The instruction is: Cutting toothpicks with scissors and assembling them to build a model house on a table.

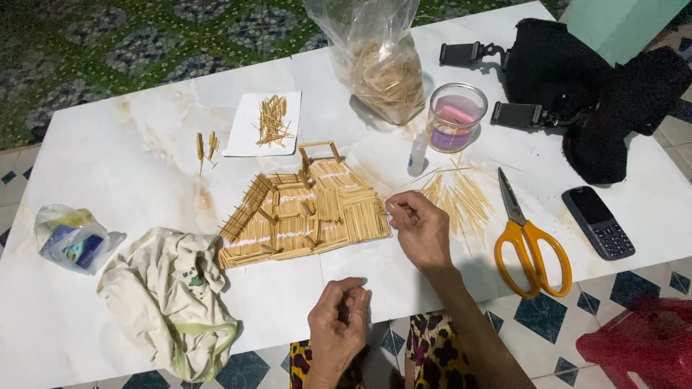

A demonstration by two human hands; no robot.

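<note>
Flat pale-wood toothpick house model (303,212) at table centre, glued sticks: light, brittle, probably best lifted by broad edges, not protruding bits. Right hand (420,229) at its 3 o'clock edge, pinching single thin toothpick (396,207). Left hand (339,324) at 6 o'clock, loosely curled, contents unclear. Loose toothpick pile (458,194) and orange-handled scissors (530,241) further out at 3; cream crumpled cloth (173,299) at 8.

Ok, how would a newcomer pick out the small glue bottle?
Start at the clear plastic bag of wooden sticks at the white marble table's far edge. Just right stands a clear glass jar. The small translucent white glue bottle stands at its left, slim and upright, unlike the squat jar.
</note>
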